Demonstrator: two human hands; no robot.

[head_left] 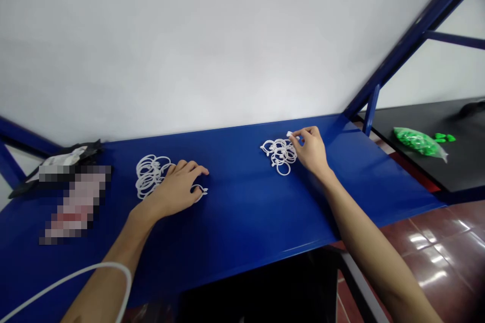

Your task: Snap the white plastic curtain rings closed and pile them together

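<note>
Blue table: the blue table (242, 222) stands against a pale wall (212, 50).
Left rings: a heap of white rings (151, 167) lies on the left half of the table, partly under the left hand.
Left hand: the left hand (176, 189) is palm down over that heap's right side, thumb apart from the fingers; one ring shows at the thumb, though I cannot tell whether it is gripped.
Right rings: a second heap of rings (280, 151) lies right of the table's middle, nearer its far edge.
Right hand: the right hand (310, 149) is just beside this second heap, thumb and forefinger pinched on a small white piece (290, 133).
Packets: a black packet (89, 154) and a blurred pinkish item (81, 197) lie at the table's left end.
Green bag: a clear bag of green pieces (417, 142) lies beyond the table's right end, on a black surface (462, 161).
</note>
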